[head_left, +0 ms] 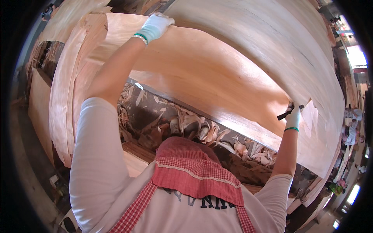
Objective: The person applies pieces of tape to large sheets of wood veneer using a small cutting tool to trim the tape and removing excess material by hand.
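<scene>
Veneer sheet point(217, 73), pale and bowed, gripped by gloved left hand point(155, 26); right hand point(292, 116) clutches dark tool point(287, 113).

Thin wood, knit cloth

I see a large, pale, smooth, matt wood veneer sheet point(217, 73); on it, white knit cloth gloves point(155, 26).

Both my arms are stretched way up and out, bare forearms, short white sleeves bunched at the shoulders, white knit gloves with green cuffs on both hands. My left hand point(155, 25) is up around 11 o'clock, wrist bent, palm down and fingers curled over an edge. My right hand point(293, 116) sits out at about 3 o'clock, arm nearly straight up from the elbow, fingers pinched shut around something thin and dark.
</scene>
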A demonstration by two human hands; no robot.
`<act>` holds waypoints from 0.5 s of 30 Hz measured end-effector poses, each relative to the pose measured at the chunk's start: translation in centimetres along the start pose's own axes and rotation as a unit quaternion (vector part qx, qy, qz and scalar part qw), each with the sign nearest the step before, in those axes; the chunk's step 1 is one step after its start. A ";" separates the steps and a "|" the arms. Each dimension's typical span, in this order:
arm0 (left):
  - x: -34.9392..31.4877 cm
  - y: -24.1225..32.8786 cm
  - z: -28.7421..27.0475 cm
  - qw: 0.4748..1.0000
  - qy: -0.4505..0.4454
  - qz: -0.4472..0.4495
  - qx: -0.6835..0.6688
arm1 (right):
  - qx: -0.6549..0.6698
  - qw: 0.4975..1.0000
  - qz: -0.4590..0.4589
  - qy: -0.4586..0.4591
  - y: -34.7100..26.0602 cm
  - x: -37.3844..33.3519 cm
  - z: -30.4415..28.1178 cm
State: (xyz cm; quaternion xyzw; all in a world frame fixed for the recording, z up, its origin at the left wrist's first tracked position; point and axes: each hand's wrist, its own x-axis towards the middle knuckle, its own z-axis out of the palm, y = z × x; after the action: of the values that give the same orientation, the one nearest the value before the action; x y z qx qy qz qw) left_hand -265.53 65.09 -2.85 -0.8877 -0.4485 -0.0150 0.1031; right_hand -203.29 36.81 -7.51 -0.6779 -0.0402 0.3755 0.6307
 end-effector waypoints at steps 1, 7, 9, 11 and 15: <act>0.3 0.5 0.4 1.000 -0.016 -0.002 0.003 | 0.009 1.000 0.005 0.003 0.8 0.7 -0.1; -3.8 5.7 0.0 0.959 0.255 -0.055 -0.110 | -0.118 0.991 -0.011 -0.064 2.8 -1.5 2.1; -8.5 9.5 -0.1 0.932 0.254 -0.158 -0.206 | -0.361 0.918 -0.138 -0.084 4.2 -6.7 3.2; -14.6 12.6 1.0 0.894 0.089 -0.244 -0.364 | -0.407 0.850 -0.265 -0.202 9.0 -9.9 2.9; -20.2 17.0 2.5 0.401 -0.031 -0.527 -0.749 | -0.596 0.608 -0.414 -0.323 13.3 -19.2 6.6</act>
State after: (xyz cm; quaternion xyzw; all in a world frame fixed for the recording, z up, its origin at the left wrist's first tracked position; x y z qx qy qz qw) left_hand -264.17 39.78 -10.58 -0.1971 -0.6394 -0.3686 -0.6453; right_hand -226.22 29.43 -9.98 -0.6497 -0.7327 0.1618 0.1221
